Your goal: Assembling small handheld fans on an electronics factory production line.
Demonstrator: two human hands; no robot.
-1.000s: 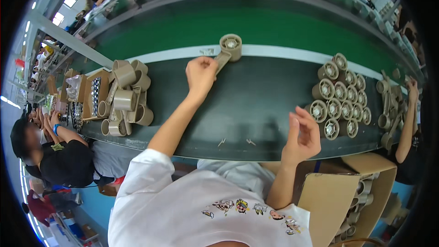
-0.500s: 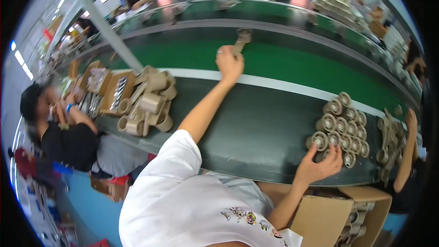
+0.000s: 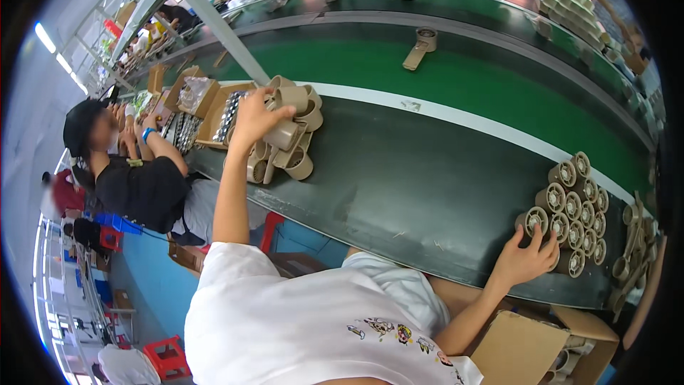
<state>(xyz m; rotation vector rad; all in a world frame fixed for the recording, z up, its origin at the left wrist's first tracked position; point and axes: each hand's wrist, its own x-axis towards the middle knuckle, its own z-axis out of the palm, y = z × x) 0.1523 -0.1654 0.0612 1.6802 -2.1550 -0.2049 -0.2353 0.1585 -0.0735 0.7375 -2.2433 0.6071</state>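
Note:
My left hand [image 3: 258,120] reaches onto a pile of beige plastic housings [image 3: 303,164] with round cup-like heads and flat handles. Its thumb and fingers are spread over the upper pieces, and nothing is plainly gripped. On the right, the curved, parted fingers of my right hand [image 3: 526,258] touch the lower left of a stacked cluster of beige round parts [image 3: 572,205] with spoked, fan-like faces. A single beige housing with a handle [image 3: 420,50] lies on the green conveyor belt [image 3: 356,64], away from both hands.
Cardboard boxes with shiny metal pieces [image 3: 226,110] stand left of the pile, near a seated co-worker [image 3: 139,178]. A slanted post [image 3: 214,21] rises behind it. More beige handled parts [image 3: 634,249] lie far right. An open carton [image 3: 524,346] stands below the table edge.
My left hand has left the housing on the belt and moved left and nearer, onto the pile. My right hand stays at the round parts. The whole view has shifted.

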